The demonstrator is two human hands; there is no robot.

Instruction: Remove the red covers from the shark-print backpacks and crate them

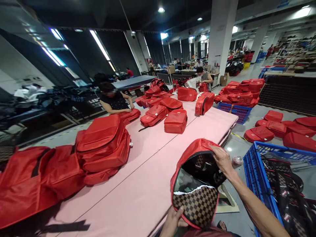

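Note:
A red backpack (pixel 181 161) is held up at the near edge of the pink table, its mouth facing me. Inside it I see a brown-and-black checkered lining (pixel 197 204), a camouflage-patterned piece and a ragged white edge between them. My left hand (pixel 174 219) pinches the lower rim, thumb over the lining. At the upper right rim, my right hand (pixel 222 159) grips the red fabric, with some fingers hidden inside or behind it.
The pink table (pixel 138 177) bears stacked red backpacks (pixel 103 141) at left and several more farther back. A blue crate (pixel 261 184) of dark checkered pieces stands at right, with red bags (pixel 259 133) on the floor beyond. A co-worker (pixel 118 102) handles a bag across the table.

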